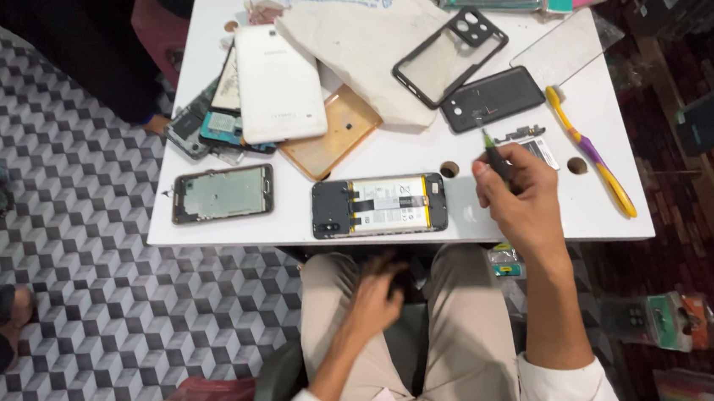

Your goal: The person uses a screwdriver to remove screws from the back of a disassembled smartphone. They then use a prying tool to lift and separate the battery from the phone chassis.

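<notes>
A person's right hand (522,192), fingers pinched together around a dark screwdriver (495,157), hovers over the white table (421,149) just right of an opened phone (379,206) showing its battery. The left hand (377,296), blurred, fingers curled, rests in the lap.

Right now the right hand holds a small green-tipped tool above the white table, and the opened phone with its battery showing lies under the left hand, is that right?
Not quite. The head view shows the left hand down at the lap, below the table edge, not over the opened phone. The phone lies alone near the table's front edge. The rest holds: the right hand holds the green-tipped tool above the table.
</notes>
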